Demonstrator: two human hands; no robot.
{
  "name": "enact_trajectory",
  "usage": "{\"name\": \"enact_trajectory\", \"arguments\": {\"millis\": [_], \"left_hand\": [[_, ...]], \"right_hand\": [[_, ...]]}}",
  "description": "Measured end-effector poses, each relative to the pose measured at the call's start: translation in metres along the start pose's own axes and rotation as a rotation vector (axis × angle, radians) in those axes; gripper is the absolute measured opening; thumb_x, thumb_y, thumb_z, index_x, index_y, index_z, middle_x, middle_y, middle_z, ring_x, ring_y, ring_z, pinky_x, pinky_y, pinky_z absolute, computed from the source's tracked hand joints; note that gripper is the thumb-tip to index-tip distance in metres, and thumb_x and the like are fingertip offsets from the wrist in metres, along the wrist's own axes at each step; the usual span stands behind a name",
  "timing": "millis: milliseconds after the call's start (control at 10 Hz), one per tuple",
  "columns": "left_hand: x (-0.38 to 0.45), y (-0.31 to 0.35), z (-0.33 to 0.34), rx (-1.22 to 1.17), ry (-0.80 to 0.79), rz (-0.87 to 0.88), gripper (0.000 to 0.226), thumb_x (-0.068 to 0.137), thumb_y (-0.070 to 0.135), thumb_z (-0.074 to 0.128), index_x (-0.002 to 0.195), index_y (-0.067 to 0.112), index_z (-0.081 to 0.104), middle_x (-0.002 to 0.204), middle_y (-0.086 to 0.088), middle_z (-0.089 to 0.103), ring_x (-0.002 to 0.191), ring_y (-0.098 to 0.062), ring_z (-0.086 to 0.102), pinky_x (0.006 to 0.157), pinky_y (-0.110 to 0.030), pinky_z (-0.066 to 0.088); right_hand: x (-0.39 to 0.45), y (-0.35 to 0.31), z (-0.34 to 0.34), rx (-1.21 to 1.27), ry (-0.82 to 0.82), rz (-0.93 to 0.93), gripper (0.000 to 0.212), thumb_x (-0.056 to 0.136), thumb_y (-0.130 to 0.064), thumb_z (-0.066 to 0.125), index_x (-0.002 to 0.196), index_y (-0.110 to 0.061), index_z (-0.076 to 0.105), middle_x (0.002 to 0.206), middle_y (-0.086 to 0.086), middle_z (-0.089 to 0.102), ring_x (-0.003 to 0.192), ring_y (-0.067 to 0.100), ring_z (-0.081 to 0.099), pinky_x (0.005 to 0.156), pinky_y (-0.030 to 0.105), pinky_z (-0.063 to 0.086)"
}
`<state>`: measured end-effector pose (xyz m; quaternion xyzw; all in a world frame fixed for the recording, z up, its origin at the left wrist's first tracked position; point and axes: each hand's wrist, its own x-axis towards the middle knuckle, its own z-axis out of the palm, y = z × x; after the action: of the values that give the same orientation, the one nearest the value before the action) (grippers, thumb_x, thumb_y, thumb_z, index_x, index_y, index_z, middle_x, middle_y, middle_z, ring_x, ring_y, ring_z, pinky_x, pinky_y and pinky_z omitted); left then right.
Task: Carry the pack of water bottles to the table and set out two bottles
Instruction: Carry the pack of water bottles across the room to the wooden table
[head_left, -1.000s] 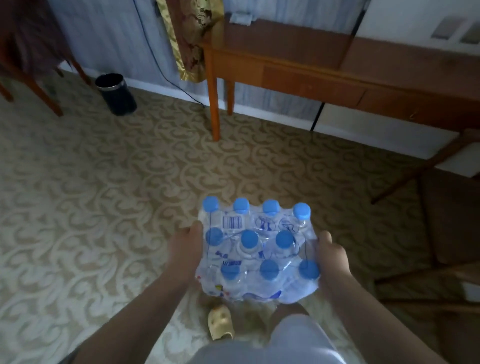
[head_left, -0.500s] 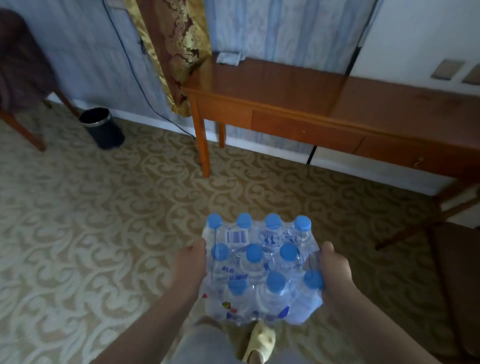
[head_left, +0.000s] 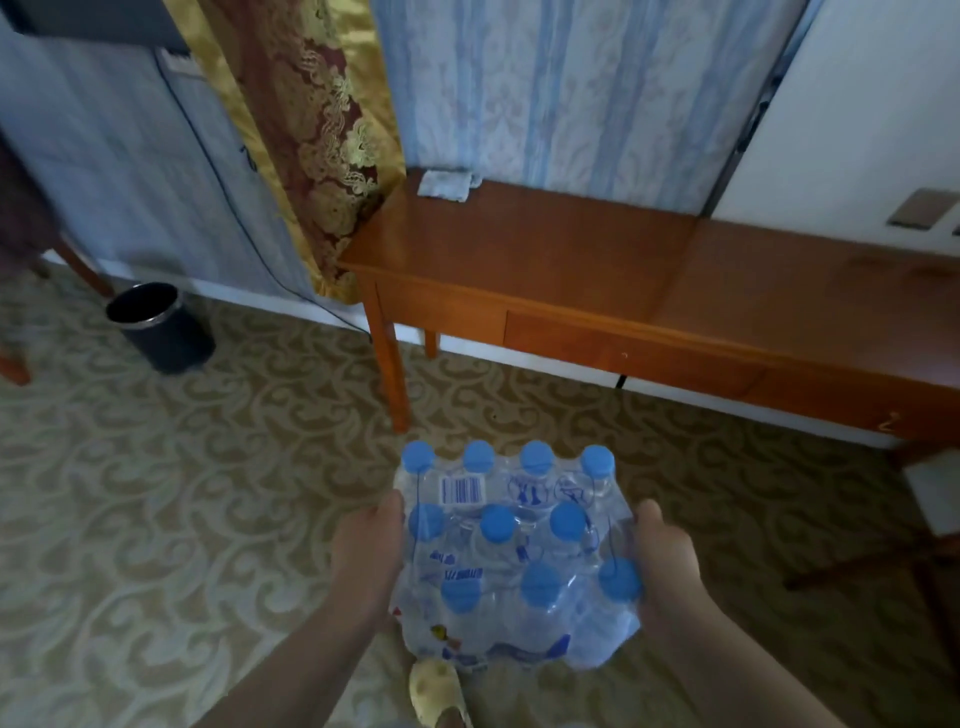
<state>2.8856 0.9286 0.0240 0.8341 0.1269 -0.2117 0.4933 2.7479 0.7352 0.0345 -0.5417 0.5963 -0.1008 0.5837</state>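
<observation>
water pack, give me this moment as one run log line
phase: carry | left hand and right hand: gripping pack of water bottles by its sides | table: ahead, not reached | bottles out: none

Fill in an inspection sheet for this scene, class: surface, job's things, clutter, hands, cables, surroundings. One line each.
Surface: wooden table against the wall, top mostly bare.
Job's things: pack of blue-capped bottles, still wrapped, carried above the carpet, short of the table.
Clutter: folded cloth at the table's back edge.
Hands: left hand and right hand grip the pack's two sides.
Cables: dark cable runs down the wall behind the curtain.
Surroundings: black bin left by the wall; chair partly seen right; slipper below the pack.
</observation>
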Motion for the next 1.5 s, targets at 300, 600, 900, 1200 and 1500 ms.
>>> {"name": "enact_trajectory", "arguments": {"millis": [300, 600, 900, 1200, 1500], "left_hand": [[0.105, 0.097, 0.028, 0.021, -0.017, 0.067, 0.036, 0.084, 0.030, 0.045, 0.055, 0.009, 0.050, 0.058, -0.010, 0.054, 0.058, -0.025, 0.048, 0.058, -0.038, 0.038], [0.187, 0.221, 0.077, -0.118, 0.003, 0.120, 0.028, 0.082, 0.029, 0.048, 0.055, 0.020, 0.047, 0.058, 0.000, 0.049, 0.070, -0.024, 0.050, 0.069, -0.047, 0.048], [0.288, 0.349, 0.081, -0.234, 0.149, 0.182, 0.037, 0.081, 0.029, 0.047, 0.046, 0.019, 0.040, 0.051, 0.000, 0.044, 0.053, -0.020, 0.041, 0.053, -0.036, 0.032], [0.443, 0.419, 0.079, -0.136, 0.122, 0.176, 0.035, 0.087, 0.020, 0.046, 0.054, 0.007, 0.044, 0.054, -0.006, 0.047, 0.058, -0.026, 0.044, 0.058, -0.038, 0.033], [0.558, 0.472, 0.089, -0.038, 0.023, 0.183, 0.028, 0.086, 0.031, 0.047, 0.059, 0.024, 0.044, 0.061, 0.003, 0.045, 0.053, -0.013, 0.041, 0.051, -0.030, 0.037]], "right_hand": [[0.074, -0.095, 0.050, 0.051, 0.073, -0.008, 0.030, 0.093, -0.024, 0.043, 0.064, -0.016, 0.047, 0.066, 0.005, 0.049, 0.057, 0.019, 0.045, 0.068, 0.036, 0.042], [0.180, -0.234, 0.094, 0.079, 0.038, -0.007, 0.023, 0.090, -0.024, 0.044, 0.076, -0.010, 0.054, 0.073, 0.011, 0.054, 0.069, 0.027, 0.053, 0.066, 0.038, 0.046], [0.247, -0.377, 0.166, 0.176, -0.004, -0.090, 0.022, 0.080, -0.032, 0.044, 0.065, -0.016, 0.047, 0.076, 0.010, 0.050, 0.074, 0.025, 0.047, 0.065, 0.039, 0.039], [0.314, -0.436, 0.284, 0.265, 0.003, 0.038, 0.022, 0.085, -0.032, 0.046, 0.069, -0.018, 0.046, 0.073, 0.005, 0.047, 0.072, 0.023, 0.046, 0.062, 0.039, 0.040], [0.358, -0.484, 0.362, 0.263, 0.127, 0.077, 0.023, 0.084, -0.031, 0.044, 0.065, -0.017, 0.043, 0.070, 0.006, 0.042, 0.073, 0.024, 0.040, 0.063, 0.038, 0.035]]}}
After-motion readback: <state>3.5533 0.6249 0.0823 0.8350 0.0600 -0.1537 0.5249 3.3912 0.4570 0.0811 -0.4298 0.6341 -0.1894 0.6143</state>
